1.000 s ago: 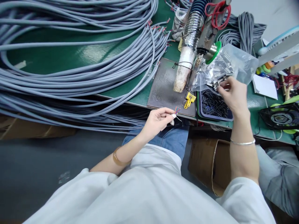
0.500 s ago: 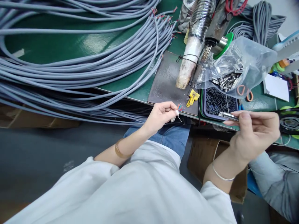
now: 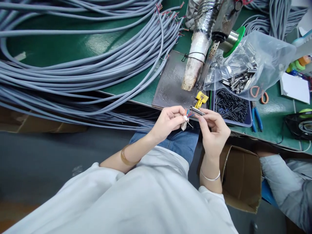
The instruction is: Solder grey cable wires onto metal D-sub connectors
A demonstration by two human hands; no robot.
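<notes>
My left hand (image 3: pixel 169 122) pinches the end of a cable, whose thin coloured wires (image 3: pixel 188 112) fan out past the fingertips. A scrap of white material (image 3: pixel 184 125) hangs at the same fingers; what it is I cannot tell. Between the thumb and fingers of my right hand (image 3: pixel 214 128) is a metal multi-pin connector (image 3: pixel 197 111), held right beside the wires. Whether the two touch is too small to see. Just beyond them lies a yellow clip (image 3: pixel 201 99) on the dark metal plate (image 3: pixel 168 81), under the tip of a soldering iron (image 3: pixel 207 65).
Grey cables (image 3: pixel 109 70) cover the left of the green table. A solder spool (image 3: pixel 234 40), a plastic bag (image 3: pixel 268 61) of metal parts, a bin (image 3: pixel 248 120) of black tubes, blue-handled pliers (image 3: pixel 257 118) and orange-handled scissors (image 3: pixel 264 97) lie right. Another person's sleeve (image 3: pixel 280 178) is lower right.
My right hand has brought the connector left from over the black-tube bin to the wires at my left hand. The left hand has stayed nearly still. The pliers have come into sight.
</notes>
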